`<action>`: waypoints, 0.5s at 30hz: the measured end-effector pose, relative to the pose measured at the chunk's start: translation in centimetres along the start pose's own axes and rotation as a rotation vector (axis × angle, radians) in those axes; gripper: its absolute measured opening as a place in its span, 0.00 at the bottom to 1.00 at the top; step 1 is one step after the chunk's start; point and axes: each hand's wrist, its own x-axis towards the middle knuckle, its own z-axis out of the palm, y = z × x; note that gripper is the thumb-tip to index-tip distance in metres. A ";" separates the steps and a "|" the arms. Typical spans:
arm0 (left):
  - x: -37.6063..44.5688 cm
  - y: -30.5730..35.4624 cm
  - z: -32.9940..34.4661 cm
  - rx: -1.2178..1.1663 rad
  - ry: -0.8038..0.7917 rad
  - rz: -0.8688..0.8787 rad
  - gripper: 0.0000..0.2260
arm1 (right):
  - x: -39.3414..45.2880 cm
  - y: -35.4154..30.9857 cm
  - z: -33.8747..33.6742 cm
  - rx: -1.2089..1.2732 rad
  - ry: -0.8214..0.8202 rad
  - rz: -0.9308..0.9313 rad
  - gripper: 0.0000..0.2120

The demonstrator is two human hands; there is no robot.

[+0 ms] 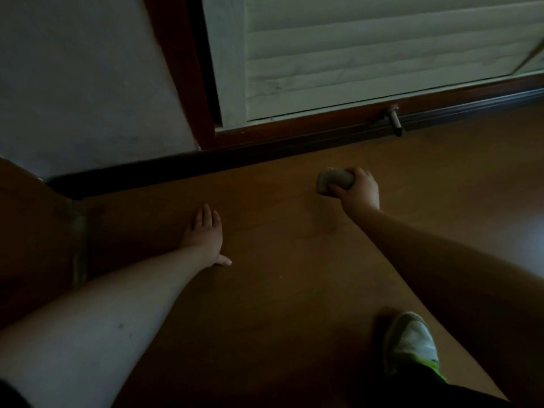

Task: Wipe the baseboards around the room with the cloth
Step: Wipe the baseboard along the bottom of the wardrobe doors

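My right hand [357,188] grips a folded grey cloth [332,181] just above the wooden floor, a short way in front of the dark baseboard [176,164]. The cloth is not touching the baseboard. My left hand [206,234] lies flat on the floor with its fingers straight, pointing toward the wall. The baseboard runs from the left corner along the white wall and on under the white shuttered door [368,54].
A metal door stop [394,119] sticks out of the dark door sill at the right. A dark wooden piece of furniture [32,231] stands at the left edge. My white and green shoe [412,343] rests on the wooden floor [294,260] at the bottom right.
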 end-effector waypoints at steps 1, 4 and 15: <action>-0.1 0.1 -0.1 0.001 -0.007 -0.006 0.58 | -0.1 0.2 0.0 -0.002 -0.005 -0.005 0.24; -0.2 0.9 -0.8 0.031 -0.016 -0.058 0.58 | -0.2 0.3 -0.2 0.000 -0.056 -0.046 0.23; -1.7 2.9 -7.2 -0.050 0.067 0.065 0.49 | 8.3 -7.8 -4.8 -0.573 -0.631 -0.386 0.22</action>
